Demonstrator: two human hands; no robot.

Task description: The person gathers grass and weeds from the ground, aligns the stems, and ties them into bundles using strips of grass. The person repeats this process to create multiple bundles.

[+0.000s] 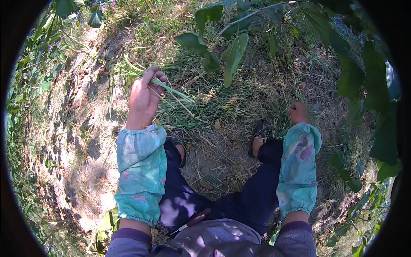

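My left hand [149, 93], palm up, grips a small bunch of green grass stalks [173, 91] between thumb and fingers. Loose cut grass [221, 102] lies on the ground to its right, between my two hands. My right hand [298, 113] is low over the grass at the right, fingers curled; whether anything is inside them cannot be told. Teal patterned sleeve covers [141, 173] are on both forearms. A tool with a dark reddish handle [197, 218] lies across my lap.
Leafy branches [236, 56] hang down at the top and along the right side. Dry, sunlit soil [86, 138] and green plants [19, 128] are at the left. My feet [257, 144] stand apart on dry grass.
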